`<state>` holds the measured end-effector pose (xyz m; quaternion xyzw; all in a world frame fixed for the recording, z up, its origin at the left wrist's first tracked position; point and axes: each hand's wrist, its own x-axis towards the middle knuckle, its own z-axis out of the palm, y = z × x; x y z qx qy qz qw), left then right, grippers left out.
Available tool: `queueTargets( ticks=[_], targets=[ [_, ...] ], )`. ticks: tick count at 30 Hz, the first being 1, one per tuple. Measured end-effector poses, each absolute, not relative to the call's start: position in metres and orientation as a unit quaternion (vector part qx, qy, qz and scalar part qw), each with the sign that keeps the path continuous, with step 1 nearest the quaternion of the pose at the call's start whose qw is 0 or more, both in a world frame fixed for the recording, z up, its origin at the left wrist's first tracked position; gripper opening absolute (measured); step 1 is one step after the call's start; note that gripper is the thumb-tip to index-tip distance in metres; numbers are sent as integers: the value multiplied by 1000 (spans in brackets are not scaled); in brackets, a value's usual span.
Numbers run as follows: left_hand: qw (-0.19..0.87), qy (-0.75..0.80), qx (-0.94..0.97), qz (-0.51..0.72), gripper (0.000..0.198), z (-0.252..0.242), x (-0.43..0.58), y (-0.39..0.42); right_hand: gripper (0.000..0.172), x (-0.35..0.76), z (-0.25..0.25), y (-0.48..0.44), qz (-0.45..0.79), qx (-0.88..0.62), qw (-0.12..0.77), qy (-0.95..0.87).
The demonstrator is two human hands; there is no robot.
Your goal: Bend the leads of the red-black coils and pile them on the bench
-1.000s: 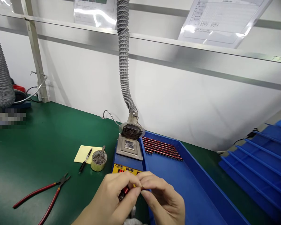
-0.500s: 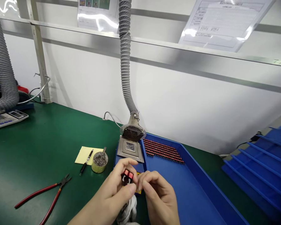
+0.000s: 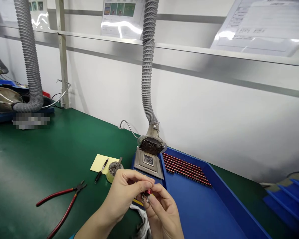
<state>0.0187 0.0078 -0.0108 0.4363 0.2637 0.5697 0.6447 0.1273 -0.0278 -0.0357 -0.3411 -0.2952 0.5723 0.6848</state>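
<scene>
At lower center of the frame, I've got the person's left hand [image 3: 126, 195] and right hand [image 3: 163, 212] close together, with the fingers [image 3: 142, 184] of both clenched on a small red component [image 3: 147, 192]. Against the earlier frame, the whole scene sits further right and lower in view, and the hands have closed in. The part's two red blocks no longer show, only a sliver of red at the fingertips.

The part is held in the air over the near left corner of the blue tray [image 3: 229, 202], just in front of the metal plate [image 3: 149, 165] under the fume extractor fan [image 3: 151, 146]. Rows of red components [image 3: 185, 169] lie in the tray's far part, up and right of the hands. The tray's blue floor runs right to its long wall. Just behind the left hand is a tin of solder scrap [image 3: 114, 172]. A white cloth [image 3: 142, 219] lies below the hands, and red-handled pliers [image 3: 62, 199] sit left on the bench [image 3: 40, 156].
</scene>
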Motion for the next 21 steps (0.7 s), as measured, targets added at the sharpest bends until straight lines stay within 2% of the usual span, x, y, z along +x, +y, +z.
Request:
queueTargets(
  ticks=[9,11,13,15,17,21],
  targets=[
    [586,261,347,684,24,-6,-5,15,25,132,-29,-27,627,-323,622,-341],
    [603,266,403,636,27,-3,-10,17,25,133,-27,-26,630,-321,626,-328],
    [644,268,474,538,33,-1,-11,16,25,132,-27,-27,629,-324,630,-321],
    [674,270,494,479,30,-1,-5,13,25,130,-29,-27,626,-329,634,-314],
    [672,274,460,511,27,-3,4,10,26,129,-30,-27,623,-334,637,-308],
    [595,287,397,637,19,-8,18,8,25,125,-28,-28,629,-324,629,-322]
  ],
)
